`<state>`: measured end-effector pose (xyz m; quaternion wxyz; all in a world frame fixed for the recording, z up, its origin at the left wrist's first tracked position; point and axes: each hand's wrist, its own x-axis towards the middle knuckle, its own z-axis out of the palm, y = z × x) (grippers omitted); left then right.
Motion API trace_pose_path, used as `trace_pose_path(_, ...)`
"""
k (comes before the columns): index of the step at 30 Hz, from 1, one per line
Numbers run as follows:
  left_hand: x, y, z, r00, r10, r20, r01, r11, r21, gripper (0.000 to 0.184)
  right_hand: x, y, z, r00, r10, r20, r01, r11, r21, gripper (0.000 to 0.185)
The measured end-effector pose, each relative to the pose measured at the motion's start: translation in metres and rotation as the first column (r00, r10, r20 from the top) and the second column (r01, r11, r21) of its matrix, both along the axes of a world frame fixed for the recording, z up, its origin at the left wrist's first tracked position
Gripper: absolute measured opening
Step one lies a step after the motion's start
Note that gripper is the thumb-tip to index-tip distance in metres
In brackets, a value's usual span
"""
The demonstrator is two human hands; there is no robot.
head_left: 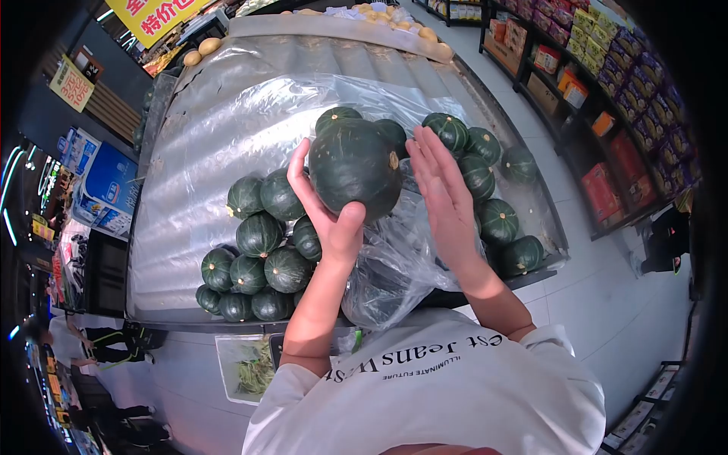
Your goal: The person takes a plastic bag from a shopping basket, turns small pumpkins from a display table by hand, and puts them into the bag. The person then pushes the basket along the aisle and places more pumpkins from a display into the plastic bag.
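Observation:
A large dark green squash (355,168) is held up in front of my chest. My left hand (327,208) grips it from the left and below, thumb at its underside. On its right side my right hand (442,193) is raised with straight fingers, its palm turned toward the squash; whether it touches is hard to tell. Below the squash lies a crumpled clear plastic bag (398,262). Several smaller green squashes are piled at the left (258,234) and at the right (499,221) on the display stand.
The display stand (208,129) has a silvery corrugated surface partly covered by clear film. Yellow produce (427,34) lies beyond its far edge. Shelves of packaged goods (599,114) stand at the right. A white crate of greens (250,371) is at the near left. People's legs show lower left.

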<state>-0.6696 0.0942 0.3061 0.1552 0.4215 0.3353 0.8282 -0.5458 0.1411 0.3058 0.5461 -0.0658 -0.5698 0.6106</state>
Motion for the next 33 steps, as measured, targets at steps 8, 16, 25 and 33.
trace_pose_path(8, 0.007, 0.005, -0.004, 0.818, 0.184, -0.545, -0.287, 0.952, -0.109, 0.108, -0.002, -0.012, 0.008, 0.854, 0.331, -0.401, -0.512, 0.667, -0.541, 0.058)
trace_pose_path(16, 0.005, 0.004, -0.004, 0.758, -0.004, -0.652, -0.062, 0.995, -0.077, 0.105, 0.001, 0.001, -0.002, 0.72, 0.33, -0.61, -0.685, 0.476, -0.551, 0.06)
trace_pose_path(25, 0.006, 0.001, -0.002, 0.922, -0.218, -0.319, 0.124, 0.949, -0.29, 0.098, 0.006, 0.005, 0.0, 0.76, 0.221, -0.611, -0.613, 0.556, -0.561, 0.06)
trace_pose_path(33, -0.005, 0.0, 0.002, 0.72, -0.613, 0.325, 0.688, 0.691, -0.222, 0.071, -0.005, -0.005, 0.001, 0.933, 0.214, -0.291, -0.28, 0.938, -0.206, 0.082)
